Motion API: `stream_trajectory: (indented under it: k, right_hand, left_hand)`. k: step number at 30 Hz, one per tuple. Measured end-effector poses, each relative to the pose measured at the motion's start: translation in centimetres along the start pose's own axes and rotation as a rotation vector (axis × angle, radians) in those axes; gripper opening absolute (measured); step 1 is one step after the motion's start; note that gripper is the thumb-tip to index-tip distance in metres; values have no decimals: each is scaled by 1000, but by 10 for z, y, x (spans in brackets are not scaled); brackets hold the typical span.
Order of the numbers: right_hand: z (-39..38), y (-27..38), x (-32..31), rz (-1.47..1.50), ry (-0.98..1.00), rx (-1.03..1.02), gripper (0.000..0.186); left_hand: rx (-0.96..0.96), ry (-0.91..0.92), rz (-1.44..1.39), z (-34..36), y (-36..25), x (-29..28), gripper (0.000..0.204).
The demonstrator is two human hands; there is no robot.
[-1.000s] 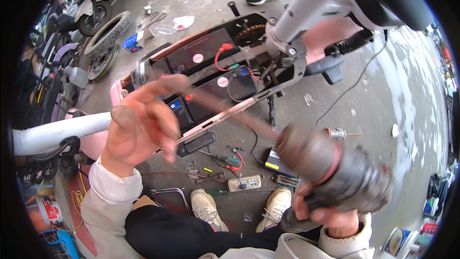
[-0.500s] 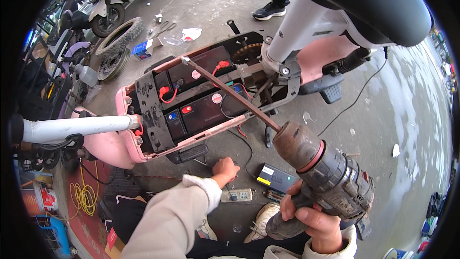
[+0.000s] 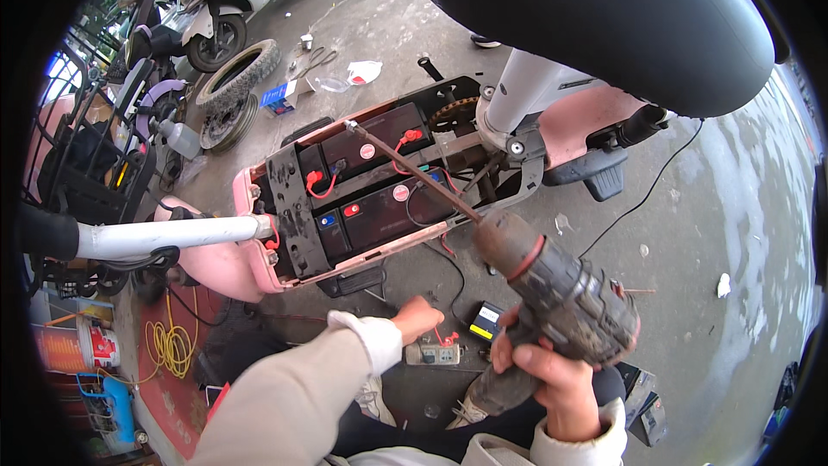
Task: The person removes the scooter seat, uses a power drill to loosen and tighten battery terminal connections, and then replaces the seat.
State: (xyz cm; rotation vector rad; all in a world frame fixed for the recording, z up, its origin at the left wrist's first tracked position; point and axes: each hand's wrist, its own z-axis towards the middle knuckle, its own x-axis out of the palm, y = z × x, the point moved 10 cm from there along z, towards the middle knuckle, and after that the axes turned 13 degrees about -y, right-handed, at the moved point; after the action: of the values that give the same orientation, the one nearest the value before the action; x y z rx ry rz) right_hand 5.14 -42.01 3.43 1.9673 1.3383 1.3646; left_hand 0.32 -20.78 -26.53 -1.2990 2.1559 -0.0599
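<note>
A worn cordless drill (image 3: 573,302) with a long extension bit is in my right hand (image 3: 556,371), fingers wrapped round its grip. The bit points far left, and its socket tip (image 3: 352,126) appears over the dark batteries (image 3: 392,207) in the open pink scooter frame (image 3: 379,252). My left hand (image 3: 420,319) is low, closed on a short red wire (image 3: 443,333) that hangs just above the power strip (image 3: 434,354). Part of its grip is hidden. Beside that hand lies a black box with a yellow label (image 3: 488,321).
The scooter's black seat (image 3: 604,26) juts in at top right, and its white steering column (image 3: 172,233) at left. A tyre (image 3: 239,76) and wheel rim (image 3: 230,123) lie beyond. Yellow cable (image 3: 170,347) is coiled at left. A black cord (image 3: 647,198) crosses the floor at right.
My left hand has moved slightly right, and the red wire now shows below its fingers. The drill has shifted a little left and stays in my right hand. The view has tilted.
</note>
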Motion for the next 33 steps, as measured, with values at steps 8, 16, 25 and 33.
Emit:
stream_trajectory:
  k: [8, 16, 25, 33]
  right_hand:
    - [33, -3, -20, -57, -11, -64, 50]
    - [22, -21, 8, -375, -9, -86, 50]
    - [30, -40, 14, -490, -5, -63, 47]
    - [30, -36, 17, -635, -26, -162, 40]
  left_hand:
    - [568, -92, -809, -151, -132, -245, 31]
    - [621, -537, -806, -94, -101, -305, 28]
    - [693, -583, -670, -108, -105, -315, 27]
    - [832, -791, -389, -118, -109, -327, 17]
